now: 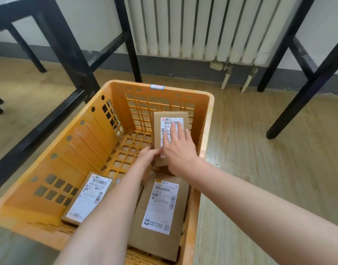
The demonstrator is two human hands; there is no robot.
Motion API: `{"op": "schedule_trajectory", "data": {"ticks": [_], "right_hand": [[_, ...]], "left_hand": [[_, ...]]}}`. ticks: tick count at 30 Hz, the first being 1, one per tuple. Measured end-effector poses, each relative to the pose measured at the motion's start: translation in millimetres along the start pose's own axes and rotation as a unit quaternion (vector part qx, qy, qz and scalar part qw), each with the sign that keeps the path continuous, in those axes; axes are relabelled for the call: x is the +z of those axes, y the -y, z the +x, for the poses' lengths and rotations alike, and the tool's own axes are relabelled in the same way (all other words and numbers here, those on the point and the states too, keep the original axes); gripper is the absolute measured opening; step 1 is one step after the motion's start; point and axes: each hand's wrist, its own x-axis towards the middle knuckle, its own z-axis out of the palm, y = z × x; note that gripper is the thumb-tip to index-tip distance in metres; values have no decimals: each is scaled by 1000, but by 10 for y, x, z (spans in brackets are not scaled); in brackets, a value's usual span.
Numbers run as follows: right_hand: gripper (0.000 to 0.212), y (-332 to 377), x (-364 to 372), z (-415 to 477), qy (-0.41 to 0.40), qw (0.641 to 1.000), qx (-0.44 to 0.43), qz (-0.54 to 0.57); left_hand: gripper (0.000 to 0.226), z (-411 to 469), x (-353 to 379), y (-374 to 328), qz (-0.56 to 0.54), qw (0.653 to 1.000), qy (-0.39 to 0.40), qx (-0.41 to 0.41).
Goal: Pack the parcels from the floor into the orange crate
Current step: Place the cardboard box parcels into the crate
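An orange crate (84, 150) stood on a wooden floor (259, 150), between black table legs (74, 60) and in front of a white radiator (202, 25). Three labelled cardboard parcels were inside it. The largest parcel (160, 205) lay in the near right corner, a medium parcel (88, 197) in the near left corner, and the smallest parcel (170, 119) at the far right corner, close to the right wall. Both hands were on the smallest parcel. The right hand (178, 150) lay flat on its label with the fingers straight and spread. The left hand (147, 155) appeared to pinch its near left corner with curled fingers. Whether this parcel sat flat could not be told. If it was propped on the largest parcel's far edge, releasing it might let it slide or tip, or catch a corner in the crate's grid openings.
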Motion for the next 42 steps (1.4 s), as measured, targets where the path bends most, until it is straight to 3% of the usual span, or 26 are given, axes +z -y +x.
{"op": "schedule_trajectory", "data": {"ticks": [2, 5, 7, 10, 14, 17, 19, 22, 25, 28, 31, 36, 39, 42], "right_hand": [[81, -16, -6, -17, 14, 1000, -1, -9], [78, -21, -6, -29, 37, 999, 6, -1], [78, -5, -8, -23, 47, 999, 6, 0], [79, 24, 16, -4, 63, 998, 9, 7], [83, 28, 47, 24, 77, 997, 14, 3], [88, 29, 48, 44, 87, 996, 18, 0], [87, 27, 41, 47, 91, 996, 16, 2], [85, 18, 22, 41, 86, 996, 7, 4], [86, 9, 14, 36, 82, 997, 4, -4], [85, 17, -8, 21, 65, 998, 16, -19], [70, 24, -83, -1, 4, 1000, 6, -24], [35, -155, -310, -118, -101, 993, -17, 60], [37, -359, -442, -195, -188, 975, 25, 113], [37, -610, -561, -268, -229, 960, 86, 135]], "left_hand": [[72, 46, -10, 72, -12, 1000, 9, -19], [51, 50, -23, 133, -32, 999, 10, -23], [62, 63, -31, 162, -4, 999, 26, -20], [49, 48, 9, 124, 55, 997, 42, -17], [65, 18, 67, 93, 165, 985, 35, -43], [88, 39, 81, 177, 226, 969, 96, -13], [78, 33, 103, 204, 261, 959, 106, 2], [45, 124, 137, 286, 373, 927, 38, 20], [42, 167, 171, 361, 454, 890, 17, 37], [49, 222, 180, 412, 467, 884, -4, 25], [38, 146, 207, 297, 475, 876, -61, 61], [22, -186, 244, -171, 436, 862, -169, 193], [19, -442, 299, -460, 374, 859, -229, 263], [19, -654, 435, -691, 359, 830, -256, 343]]}}
